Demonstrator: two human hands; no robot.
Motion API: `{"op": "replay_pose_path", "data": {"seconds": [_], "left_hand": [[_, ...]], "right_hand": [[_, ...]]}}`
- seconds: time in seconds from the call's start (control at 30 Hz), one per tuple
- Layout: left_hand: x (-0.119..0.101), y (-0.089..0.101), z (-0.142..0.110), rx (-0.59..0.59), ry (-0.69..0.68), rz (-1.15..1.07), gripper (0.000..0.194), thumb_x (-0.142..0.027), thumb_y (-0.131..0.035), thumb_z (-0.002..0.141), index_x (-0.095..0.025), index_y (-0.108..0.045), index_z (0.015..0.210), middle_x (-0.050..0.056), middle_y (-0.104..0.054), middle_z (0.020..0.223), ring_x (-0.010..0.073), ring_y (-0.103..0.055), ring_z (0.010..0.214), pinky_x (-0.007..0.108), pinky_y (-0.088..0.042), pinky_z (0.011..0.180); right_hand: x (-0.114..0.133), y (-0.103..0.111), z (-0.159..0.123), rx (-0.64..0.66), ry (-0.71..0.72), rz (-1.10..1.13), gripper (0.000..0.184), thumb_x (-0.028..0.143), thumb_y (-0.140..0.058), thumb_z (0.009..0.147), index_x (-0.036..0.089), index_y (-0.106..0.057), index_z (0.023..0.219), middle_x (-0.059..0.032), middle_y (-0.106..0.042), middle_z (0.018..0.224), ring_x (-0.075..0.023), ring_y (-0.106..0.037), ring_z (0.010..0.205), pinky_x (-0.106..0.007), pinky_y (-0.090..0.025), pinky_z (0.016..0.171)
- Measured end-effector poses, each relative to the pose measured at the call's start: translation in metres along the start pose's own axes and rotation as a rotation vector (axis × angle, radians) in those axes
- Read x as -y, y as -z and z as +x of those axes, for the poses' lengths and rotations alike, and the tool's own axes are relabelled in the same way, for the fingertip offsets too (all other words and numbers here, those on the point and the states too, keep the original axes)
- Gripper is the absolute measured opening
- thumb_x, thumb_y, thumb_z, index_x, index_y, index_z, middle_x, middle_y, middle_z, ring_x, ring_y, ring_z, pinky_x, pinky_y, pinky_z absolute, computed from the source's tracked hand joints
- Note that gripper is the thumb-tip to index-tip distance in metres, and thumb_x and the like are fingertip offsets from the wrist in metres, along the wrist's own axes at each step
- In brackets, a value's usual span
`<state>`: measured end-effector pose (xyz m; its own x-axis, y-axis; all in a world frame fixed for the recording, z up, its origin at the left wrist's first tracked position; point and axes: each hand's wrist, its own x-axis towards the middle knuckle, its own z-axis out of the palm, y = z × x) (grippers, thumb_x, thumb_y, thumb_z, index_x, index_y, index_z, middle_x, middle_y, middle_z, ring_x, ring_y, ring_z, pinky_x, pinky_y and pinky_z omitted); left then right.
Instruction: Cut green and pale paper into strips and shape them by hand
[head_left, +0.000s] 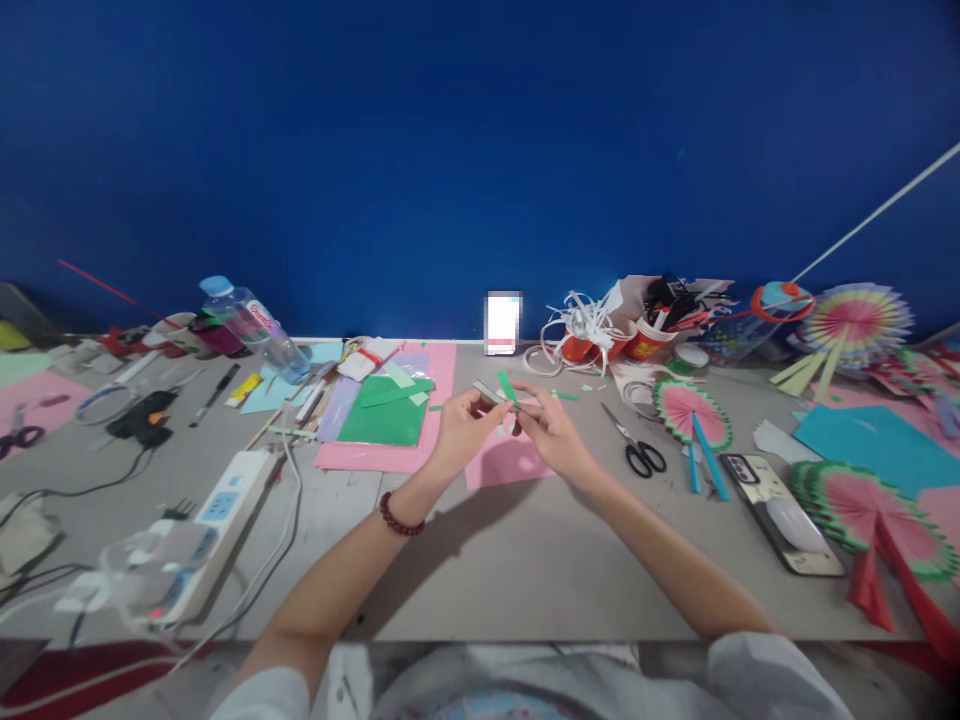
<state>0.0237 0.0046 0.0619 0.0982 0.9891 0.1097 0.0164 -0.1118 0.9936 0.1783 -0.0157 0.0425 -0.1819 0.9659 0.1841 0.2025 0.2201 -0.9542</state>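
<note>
We cannot read the screen (502, 324) at the far wall — it is blurred into blocks. The left hand (466, 425) and right hand (553, 432) hide part of the green strip (505, 384), and the grey piece (487, 391) beside it is too small for us to identify. Edges crop the left sheet (58, 420) and, near right, the red strip (916, 592).

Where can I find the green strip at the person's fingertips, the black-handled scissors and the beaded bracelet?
Green strip (506, 387): head view, middle of its visible length.
Scissors (631, 441): head view, where blades meet handles.
Bracelet (391, 521): head view, on its beads.
</note>
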Motion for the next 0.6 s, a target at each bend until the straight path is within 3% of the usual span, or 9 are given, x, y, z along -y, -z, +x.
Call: {"op": "replay_pose_path", "data": {"seconds": [0.2,0.37,0.6], "left_hand": [[-0.0001,-0.0002,-0.0003,0.014,-0.002,-0.039,0.026,-0.040,-0.073,0.068,-0.015,-0.064,0.065,0.002,-0.063,0.059,0.0127,-0.058,0.056,0.024,-0.044,0.053],[-0.0029,-0.0014,0.0004,0.032,0.032,-0.088,0.031,-0.044,-0.075,0.066,-0.017,-0.061,0.061,0.000,-0.061,0.053,0.0111,-0.055,0.050,0.023,-0.041,0.047],[0.0026,0.0027,0.0054,0.057,0.088,-0.122,0.041,-0.052,-0.062,0.078,-0.016,-0.061,0.059,0.003,-0.062,0.054,0.0111,-0.055,0.049,0.023,-0.034,0.044]], "right_hand": [[0.0034,-0.0002,-0.0012,-0.033,-0.006,-0.058,0.040,0.024,-0.044,0.090,0.021,-0.043,0.130,0.0023,-0.058,0.066,-0.0148,-0.052,0.061,-0.029,-0.044,0.062],[0.0039,-0.0002,-0.0015,-0.032,0.007,-0.068,0.041,0.023,-0.044,0.090,0.023,-0.042,0.131,0.0016,-0.059,0.069,-0.0128,-0.046,0.053,-0.026,-0.041,0.054],[0.0032,-0.0011,0.0002,-0.014,-0.001,-0.018,0.041,0.025,-0.045,0.090,0.022,-0.042,0.131,0.0042,-0.053,0.064,-0.0118,-0.042,0.049,-0.024,-0.038,0.050]]}}
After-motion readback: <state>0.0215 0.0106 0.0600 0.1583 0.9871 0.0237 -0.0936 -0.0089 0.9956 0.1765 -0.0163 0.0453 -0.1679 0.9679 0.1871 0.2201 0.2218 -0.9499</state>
